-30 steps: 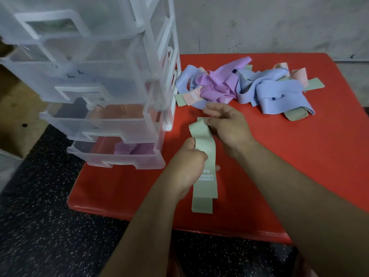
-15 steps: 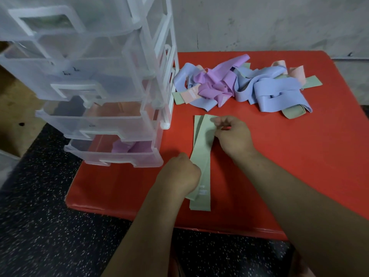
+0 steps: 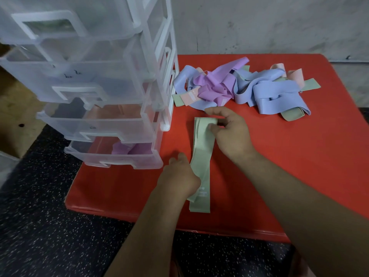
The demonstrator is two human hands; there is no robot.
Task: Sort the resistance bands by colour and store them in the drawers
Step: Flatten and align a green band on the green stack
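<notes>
1. Work item: a small stack of flat green bands [image 3: 201, 156] lies lengthwise on the red surface [image 3: 299, 166]. It sits just right of the drawer unit [image 3: 155, 56] and in front of the loose pile of bands [image 3: 259, 90].
2. Left hand [image 3: 179, 176]: it grips the near part of the green bands. The back of the hand faces the camera. The fingers curl under and are hidden, and the thumb points toward the drawer unit. The printed near end of the green bands shows just below this hand.
3. Right hand [image 3: 229, 134]: it pinches the far end of the green bands, with the thumb on top of the stack and the index finger curved over its far edge.
4. Pile of bands: blue, purple, pink and green bands lie tangled at the far side of the surface, and the pile's left edge lies against the drawer unit.
5. Drawer unit: clear plastic, standing on the left corner of the surface, with its drawers pulled out in steps.
   - The bottom drawer [image 3: 111, 156] holds purple bands [image 3: 129, 149].
   - The drawer above it [image 3: 89, 124] holds pink bands [image 3: 117, 110].
   - The contents of the upper drawers cannot be determined.
6. The floor [image 3: 40, 226] is dark and speckled.
</notes>
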